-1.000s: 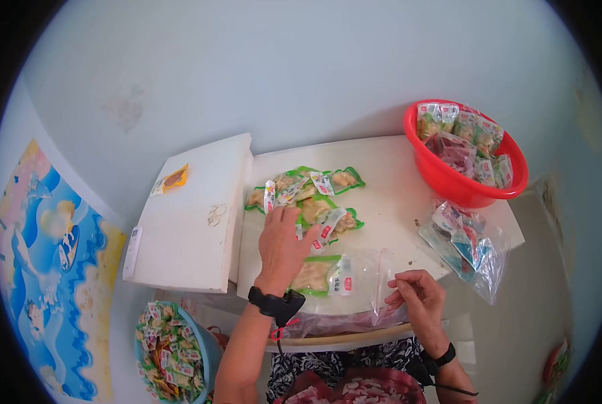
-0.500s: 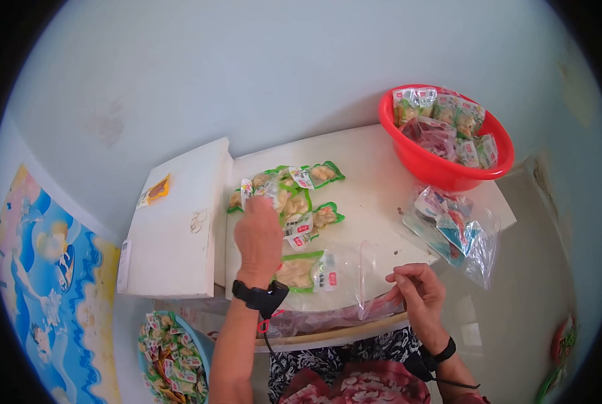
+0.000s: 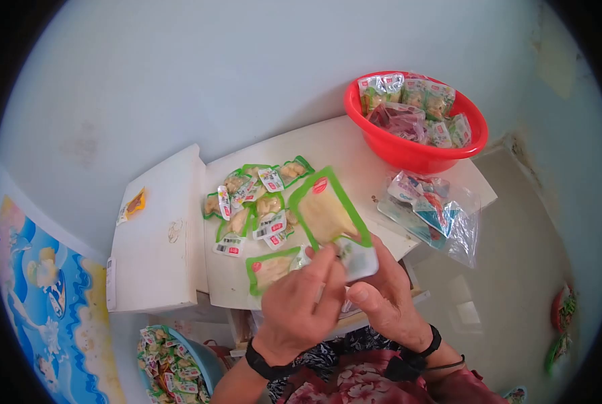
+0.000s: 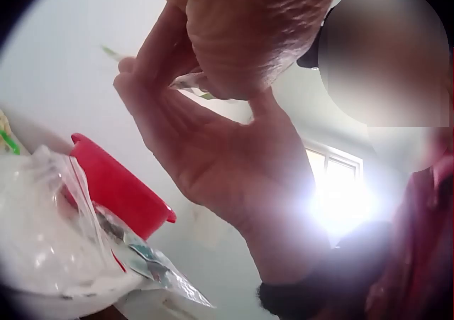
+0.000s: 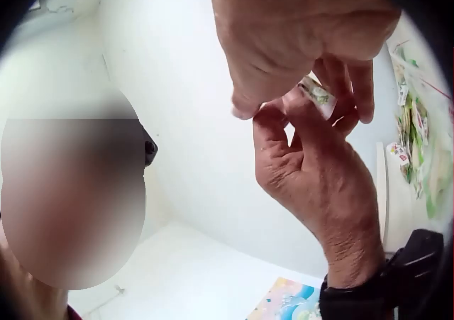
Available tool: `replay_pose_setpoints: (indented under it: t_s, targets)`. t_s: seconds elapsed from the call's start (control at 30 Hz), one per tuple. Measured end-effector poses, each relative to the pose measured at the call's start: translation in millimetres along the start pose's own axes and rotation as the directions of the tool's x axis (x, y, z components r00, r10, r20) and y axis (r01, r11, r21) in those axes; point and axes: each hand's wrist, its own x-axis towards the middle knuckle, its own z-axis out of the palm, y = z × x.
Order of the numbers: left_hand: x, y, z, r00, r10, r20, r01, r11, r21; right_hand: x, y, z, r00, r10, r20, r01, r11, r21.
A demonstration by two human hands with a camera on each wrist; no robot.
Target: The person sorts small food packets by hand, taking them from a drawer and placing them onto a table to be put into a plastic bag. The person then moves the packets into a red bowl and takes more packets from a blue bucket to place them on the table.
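Note:
In the head view a green-edged food packet (image 3: 324, 209), with pale contents and a white lower end, is raised over the table's front part. The left hand (image 3: 304, 310) pinches its lower end with curled fingers. Behind and beside that end, the right hand (image 3: 392, 289) holds the packet, its thumb just below the white edge. The right wrist view shows the packet's corner (image 5: 319, 96) between the two hands, mostly hidden by fingers. Another green-edged packet (image 3: 270, 269) lies under the left hand. Several smaller packets (image 3: 267, 205) lie piled farther back.
A red basin (image 3: 415, 151) of bagged packets stands at the back right of the white table. Before it lies a clear bag (image 3: 435, 209) with blue packs. A white box (image 3: 156, 236) stands left; a blue bucket (image 3: 206, 357) of packets is below.
The left hand has come from the pile toward the right hand. Both hands now hold a green-edged packet up; the right hand was raised with nothing in it before. The head view has shifted.

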Motion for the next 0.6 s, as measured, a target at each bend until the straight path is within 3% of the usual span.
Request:
replay_pose_setpoints:
  t_s: [0.07,0.17,0.23,0.33,0.4,0.47,0.6]
  targets:
    - [-2,7,5,0.999,0.044,0.019,-0.043,0.998,-0.035,-10,0,1,0.997,0.021,-0.075,-0.019,1.0,0.022]
    - [-5,16,11,0.998,0.049,0.038,-0.042,0.985,-0.169,-27,19,-20,0.96,0.104,-0.258,-0.137,0.984,-0.111]
    - [-6,22,15,0.998,0.057,0.017,-0.05,0.96,-0.274,-31,15,-26,0.938,0.093,-0.334,-0.118,0.992,-0.053]
    - [-35,25,10,0.984,-0.178,-0.016,0.169,0.954,-0.246,-37,9,-41,0.878,0.101,-0.469,-0.069,0.994,0.085]
    - [-51,25,6,0.933,-0.358,0.041,0.358,0.91,-0.21,-50,10,-65,0.853,0.095,-0.514,-0.101,0.995,0.015]
    - [-54,24,10,0.908,-0.416,0.056,0.42,0.893,-0.162,-55,9,-68,0.796,0.122,-0.593,-0.133,0.991,0.026]
    - [-43,28,20,0.906,-0.414,0.087,0.42,0.905,-0.069,-66,15,-78,0.833,0.175,-0.524,-0.267,0.958,-0.104]
